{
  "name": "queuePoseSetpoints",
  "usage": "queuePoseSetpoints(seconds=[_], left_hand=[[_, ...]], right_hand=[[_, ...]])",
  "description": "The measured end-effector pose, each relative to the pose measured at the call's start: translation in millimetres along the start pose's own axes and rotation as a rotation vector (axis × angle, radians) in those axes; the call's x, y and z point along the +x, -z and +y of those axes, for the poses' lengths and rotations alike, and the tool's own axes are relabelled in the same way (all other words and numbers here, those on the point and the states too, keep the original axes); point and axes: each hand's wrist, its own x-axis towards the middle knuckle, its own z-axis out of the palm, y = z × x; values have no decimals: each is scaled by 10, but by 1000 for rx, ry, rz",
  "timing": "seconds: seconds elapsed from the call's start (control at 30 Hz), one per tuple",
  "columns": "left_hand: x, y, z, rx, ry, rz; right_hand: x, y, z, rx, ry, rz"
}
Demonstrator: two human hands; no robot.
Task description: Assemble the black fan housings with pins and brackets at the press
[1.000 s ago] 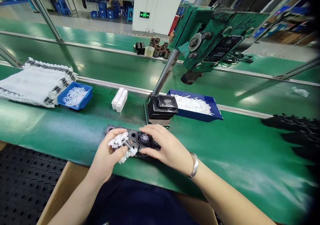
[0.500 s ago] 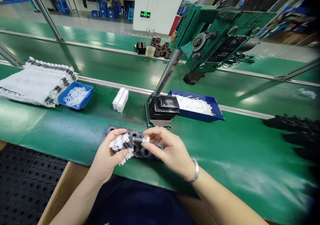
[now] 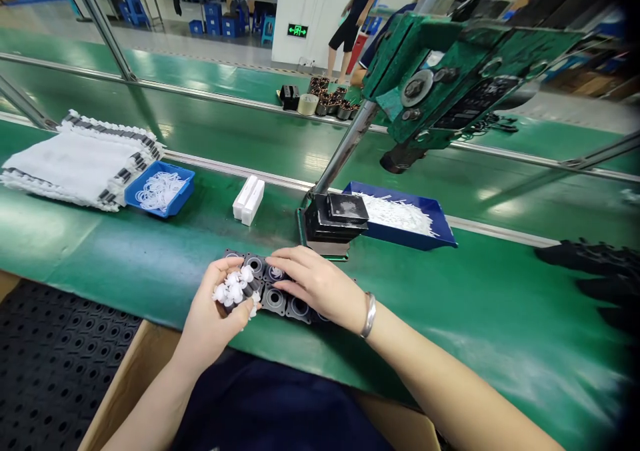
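Observation:
My left hand [image 3: 220, 304] is wrapped round a cluster of small white and black parts [image 3: 236, 287], just left of centre. Two rows of black square housings [image 3: 275, 298] with round openings lie on the green bench in front of me. Over the back row is my right hand [image 3: 320, 284], its fingers bent around a housing that has a white part [image 3: 276, 273] seated in its opening. Thumb and index finger stand apart there, with nothing visible between them. Some housings are hidden under both hands.
Behind the housings stands a green press [image 3: 420, 91] on a black base [image 3: 335, 221]. A blue tray of white strips [image 3: 425, 241], two white blocks [image 3: 249, 199], a blue bin of white rings [image 3: 180, 204] and a white stack [image 3: 60, 164] line the bench. A person [image 3: 360, 11] stands far back.
My right hand has moved from beside the cluster onto the housings. The black and white part it held now shows its white end in a housing's opening. The view has shifted slightly.

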Motion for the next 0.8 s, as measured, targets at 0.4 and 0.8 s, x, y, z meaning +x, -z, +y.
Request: queuePoseSetpoints(seconds=[0.4,0.8], left_hand=[[-24,32,-61,-10,-12,-67],[-36,346,-21,-89,-81,85]], right_hand=[[250,32,-219,532,-48,77],[342,-242,46,38,45,-28]])
